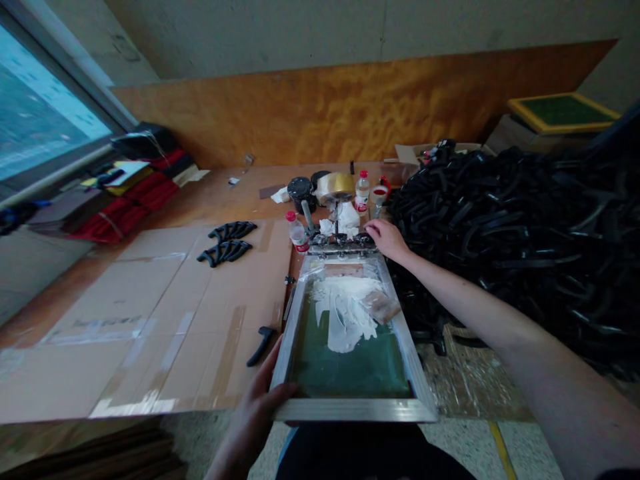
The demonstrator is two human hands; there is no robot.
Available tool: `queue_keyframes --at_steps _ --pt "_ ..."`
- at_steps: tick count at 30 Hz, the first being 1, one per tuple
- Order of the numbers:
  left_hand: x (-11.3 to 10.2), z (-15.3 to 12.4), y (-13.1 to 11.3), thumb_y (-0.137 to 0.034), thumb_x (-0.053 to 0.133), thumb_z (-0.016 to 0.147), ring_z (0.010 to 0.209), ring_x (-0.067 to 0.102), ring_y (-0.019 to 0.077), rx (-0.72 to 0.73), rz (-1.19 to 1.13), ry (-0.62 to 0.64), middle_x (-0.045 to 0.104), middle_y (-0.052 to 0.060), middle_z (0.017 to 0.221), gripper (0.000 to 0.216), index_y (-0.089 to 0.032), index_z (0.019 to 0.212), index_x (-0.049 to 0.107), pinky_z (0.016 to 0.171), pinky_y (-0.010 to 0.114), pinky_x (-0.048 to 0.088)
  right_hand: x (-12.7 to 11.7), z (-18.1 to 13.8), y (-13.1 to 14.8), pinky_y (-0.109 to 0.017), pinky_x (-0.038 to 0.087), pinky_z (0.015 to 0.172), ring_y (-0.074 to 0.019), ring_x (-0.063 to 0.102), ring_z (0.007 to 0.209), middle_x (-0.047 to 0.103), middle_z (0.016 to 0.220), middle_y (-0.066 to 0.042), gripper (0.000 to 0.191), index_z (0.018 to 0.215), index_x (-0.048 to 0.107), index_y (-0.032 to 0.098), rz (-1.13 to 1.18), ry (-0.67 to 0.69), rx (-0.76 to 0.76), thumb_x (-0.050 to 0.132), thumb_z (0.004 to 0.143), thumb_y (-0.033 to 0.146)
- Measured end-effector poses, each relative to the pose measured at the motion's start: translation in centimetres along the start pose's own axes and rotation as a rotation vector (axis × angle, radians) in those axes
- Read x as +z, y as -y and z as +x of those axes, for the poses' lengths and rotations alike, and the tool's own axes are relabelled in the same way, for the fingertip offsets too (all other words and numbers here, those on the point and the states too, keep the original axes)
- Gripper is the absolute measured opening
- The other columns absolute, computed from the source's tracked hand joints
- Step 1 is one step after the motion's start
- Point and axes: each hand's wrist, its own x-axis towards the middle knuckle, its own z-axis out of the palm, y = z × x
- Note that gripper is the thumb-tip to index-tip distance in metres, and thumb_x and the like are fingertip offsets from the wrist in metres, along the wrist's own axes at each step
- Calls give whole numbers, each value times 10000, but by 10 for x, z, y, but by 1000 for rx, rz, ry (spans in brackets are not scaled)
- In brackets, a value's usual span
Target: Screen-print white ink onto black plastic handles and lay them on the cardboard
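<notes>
A silk-screen frame (420, 377) with metal sides lies in front of me, its green mesh (345, 373) partly covered in white ink (345, 313). A smeared squeegee (381, 305) rests on the mesh at the right. My left hand (265, 393) is closed around the frame's near left corner. At the far end, a hinge clamp (343, 251) with black knobs holds the frame. My right hand (387, 239) pinches at the clamp's right knob (363, 237), its fingertips partly hidden. Left of the frame, a single black curved handle (260, 347) lies on cardboard.
Several black handles (227, 243) stand in rows on the cardboard (165, 300). A large heap of black parts (500, 227) fills the right side. Behind the clamp are red-capped bottles (362, 193), a tape roll (335, 188) and a black tub (301, 193).
</notes>
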Motion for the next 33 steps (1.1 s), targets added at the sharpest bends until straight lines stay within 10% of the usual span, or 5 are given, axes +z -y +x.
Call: queue_keyframes --at_steps 6,13,33 --pt "5 -4 -7 -213 739 666 603 656 192 -27 24 15 720 69 930 1011 -284 1511 189 475 249 491 30 -43 -46 -367 464 828 -262 629 936 694 1002 -119 275 1004 655 175 178 -8 467 498 870 357" --pt "11 -9 -11 -215 689 717 490 590 139 2 81 -14 680 37 844 948 -280 1512 177 398 223 446 65 -55 -53 -305 485 807 -219 651 959 715 1057 -77 312 988 682 181 439 -92 553 532 767 342" --pt "21 -15 -21 -190 684 708 461 599 139 -2 -27 12 706 41 916 977 -328 1512 147 379 237 465 63 -55 -50 -318 517 749 -264 681 911 752 916 -74 280 804 737 188 735 -247 665 623 601 344"
